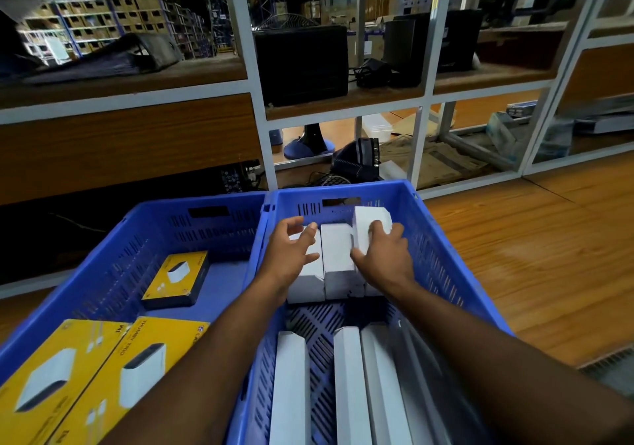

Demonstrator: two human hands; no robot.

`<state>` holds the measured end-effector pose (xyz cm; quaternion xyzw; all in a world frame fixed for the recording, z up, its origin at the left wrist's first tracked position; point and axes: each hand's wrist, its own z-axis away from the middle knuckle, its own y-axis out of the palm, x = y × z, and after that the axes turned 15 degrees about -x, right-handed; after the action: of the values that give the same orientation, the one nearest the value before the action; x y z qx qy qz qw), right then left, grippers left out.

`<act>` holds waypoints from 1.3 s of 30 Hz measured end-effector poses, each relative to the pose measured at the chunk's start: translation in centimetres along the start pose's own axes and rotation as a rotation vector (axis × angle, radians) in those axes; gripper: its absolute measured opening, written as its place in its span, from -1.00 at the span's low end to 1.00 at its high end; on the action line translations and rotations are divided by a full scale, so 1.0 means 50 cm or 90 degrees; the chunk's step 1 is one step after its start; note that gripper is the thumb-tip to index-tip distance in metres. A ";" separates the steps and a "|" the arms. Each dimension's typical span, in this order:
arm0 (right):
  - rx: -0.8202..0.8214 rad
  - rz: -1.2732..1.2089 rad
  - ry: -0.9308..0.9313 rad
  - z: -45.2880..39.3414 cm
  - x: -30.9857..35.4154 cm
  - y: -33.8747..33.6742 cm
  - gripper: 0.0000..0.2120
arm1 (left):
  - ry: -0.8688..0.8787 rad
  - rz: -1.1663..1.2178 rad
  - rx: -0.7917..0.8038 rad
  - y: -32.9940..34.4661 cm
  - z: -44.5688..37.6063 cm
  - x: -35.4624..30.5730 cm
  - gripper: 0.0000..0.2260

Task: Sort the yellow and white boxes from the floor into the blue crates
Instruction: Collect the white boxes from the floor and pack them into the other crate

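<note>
Two blue crates stand side by side on the floor. The left crate (pixel 103 266) holds three yellow boxes: a small one (pixel 176 281) at the back and two large ones (pixel 85 383) in front. The right crate (pixel 442 255) holds several white boxes in two rows. My right hand (pixel 382 255) grips a white box (pixel 370 225) that stands raised at the far right of the back row. My left hand (pixel 291 255) hovers with fingers spread over the leftmost white box (pixel 307 283) of that row. Another white box (pixel 338 259) lies between them.
More white boxes (pixel 353 389) lie in the near part of the right crate. Behind the crates stands a white-framed shelf unit (pixel 264 135) with dark monitors, cables and a fan base. Wooden floor (pixel 531 249) stretches to the right.
</note>
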<state>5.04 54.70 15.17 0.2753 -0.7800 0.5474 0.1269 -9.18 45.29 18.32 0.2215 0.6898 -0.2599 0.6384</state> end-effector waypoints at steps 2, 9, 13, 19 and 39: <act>0.024 -0.012 0.042 -0.002 -0.018 0.026 -0.43 | -0.003 0.007 0.003 0.000 0.000 0.001 -0.75; 0.040 -0.015 0.056 -0.018 -0.039 0.043 -0.44 | -0.020 0.019 0.022 -0.004 0.003 -0.002 -0.73; 0.036 0.066 0.008 -0.008 -0.054 0.048 -0.50 | -0.025 0.020 0.026 -0.004 0.004 -0.002 -0.71; 0.242 0.091 -0.011 -0.033 -0.056 0.050 -0.38 | -0.024 0.015 0.029 -0.006 0.003 -0.001 -0.71; 0.132 0.134 -0.334 -0.023 -0.064 0.050 -0.79 | -0.016 0.005 0.041 -0.007 0.002 0.001 -0.80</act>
<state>6.11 57.29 12.04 0.3367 -0.7504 0.5444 -0.1648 -9.30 44.95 18.29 0.2411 0.6720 -0.2821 0.6409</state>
